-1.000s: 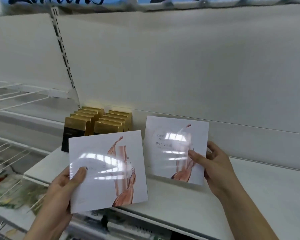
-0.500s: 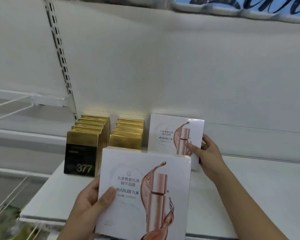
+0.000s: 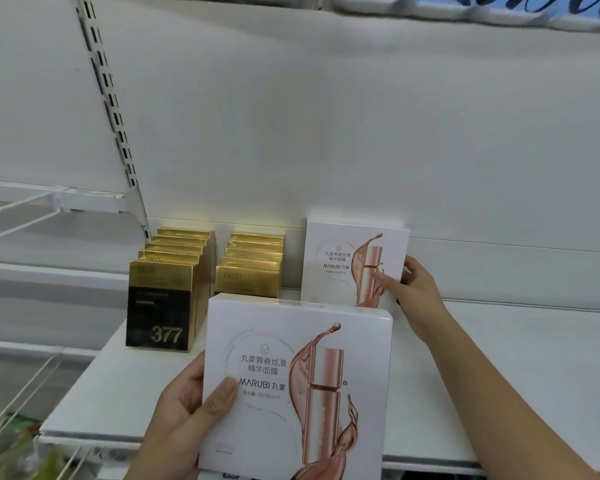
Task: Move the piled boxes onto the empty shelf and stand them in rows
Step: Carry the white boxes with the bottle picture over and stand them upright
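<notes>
My right hand (image 3: 411, 289) pinched the far white box (image 3: 347, 261) by its right edge, thumb on the printed face and fingers curled behind. That box stood upright at the back of the shelf (image 3: 516, 375), close to the back wall (image 3: 361, 133), though I could not tell whether it touched. My left hand (image 3: 187, 410) gripped the near white box (image 3: 291, 375) at its lower left, thumb across the front, holding it upright at the shelf's front edge; its bottom was out of view, so I could not say whether it rested on anything. To do this well, I judged I should square the far box to the wall, face forward, and release only once it stood alone. Then the near one could go directly in front of it, starting a third row. The wrap looked glossy, so a firm pinch seemed wise. The shelf otherwise held gold boxes (image 3: 174, 271) in two rows several deep, just left of the far white one. All were sealed, their contents unseen.
</notes>
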Tool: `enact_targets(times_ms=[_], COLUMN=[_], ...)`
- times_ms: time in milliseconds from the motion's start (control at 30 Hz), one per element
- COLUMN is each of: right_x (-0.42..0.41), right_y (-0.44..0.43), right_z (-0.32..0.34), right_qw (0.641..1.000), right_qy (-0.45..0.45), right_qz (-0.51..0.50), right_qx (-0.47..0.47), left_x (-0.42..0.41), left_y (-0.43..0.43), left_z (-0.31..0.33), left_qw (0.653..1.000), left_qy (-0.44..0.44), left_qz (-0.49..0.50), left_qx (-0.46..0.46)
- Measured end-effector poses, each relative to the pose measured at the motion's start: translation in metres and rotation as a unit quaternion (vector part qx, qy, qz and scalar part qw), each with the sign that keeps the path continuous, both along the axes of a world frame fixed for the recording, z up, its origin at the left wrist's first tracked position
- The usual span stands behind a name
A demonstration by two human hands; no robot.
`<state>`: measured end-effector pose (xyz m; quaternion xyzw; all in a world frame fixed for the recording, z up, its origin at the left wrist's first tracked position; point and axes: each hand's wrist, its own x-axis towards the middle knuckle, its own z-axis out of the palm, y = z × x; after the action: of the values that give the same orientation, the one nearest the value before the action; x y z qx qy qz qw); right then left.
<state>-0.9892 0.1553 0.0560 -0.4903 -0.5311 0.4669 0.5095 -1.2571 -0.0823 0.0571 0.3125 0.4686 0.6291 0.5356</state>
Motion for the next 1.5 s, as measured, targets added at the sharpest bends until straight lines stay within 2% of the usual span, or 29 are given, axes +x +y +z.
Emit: enact_targets(times_ms=[133, 233, 300, 400, 500, 567, 700, 867, 1133, 1333, 1500], right_x=[0.006, 0.014, 0.018, 0.018, 0.018, 0.023, 0.034, 0.047, 0.036, 0.031, 0.024], right_y=[-0.007, -0.030, -0.058, -0.105, -0.141, -0.147, -0.136, -0.112, -0.067, -0.057, -0.054], right_z=[0.009, 0.023, 0.030, 0.031, 0.025, 0.020, 0.018, 0.018, -0.001, -0.012, -0.011], right_qw=[0.999, 0.992, 0.988, 0.998, 0.993, 0.991, 0.993, 0.995, 0.998, 0.997, 0.992], right_qy=[-0.035, -0.057, -0.029, 0.052, 0.009, 0.009, 0.052, 0.087, 0.033, -0.034, -0.073], right_qz=[-0.017, -0.098, -0.125, -0.012, 0.118, 0.133, 0.097, 0.044, 0.027, -0.072, -0.101], right_qx=[0.004, 0.058, 0.081, 0.026, -0.026, -0.032, -0.036, -0.029, -0.038, 0.007, 0.020], left_x=[0.011, 0.018, 0.023, 0.034, 0.046, 0.054, 0.071, 0.064, 0.055, 0.045, 0.043], left_y=[0.003, 0.009, 0.014, 0.023, 0.034, 0.042, 0.045, 0.038, 0.033, 0.028, 0.027], left_z=[0.001, 0.005, 0.006, 0.010, 0.013, 0.012, 0.012, 0.010, 0.004, -0.004, -0.006], left_qw=[1.000, 1.000, 1.000, 0.999, 0.999, 0.998, 0.993, 0.986, 0.983, 0.984, 0.982], left_qy=[0.007, 0.007, 0.006, 0.016, 0.031, 0.046, 0.103, 0.128, 0.163, 0.168, 0.174], left_qz=[0.006, 0.007, 0.000, -0.003, -0.002, 0.007, 0.006, 0.048, -0.021, -0.023, -0.022], left_qx=[0.017, 0.025, 0.028, 0.034, 0.038, 0.037, 0.060, 0.095, 0.077, 0.062, 0.065])
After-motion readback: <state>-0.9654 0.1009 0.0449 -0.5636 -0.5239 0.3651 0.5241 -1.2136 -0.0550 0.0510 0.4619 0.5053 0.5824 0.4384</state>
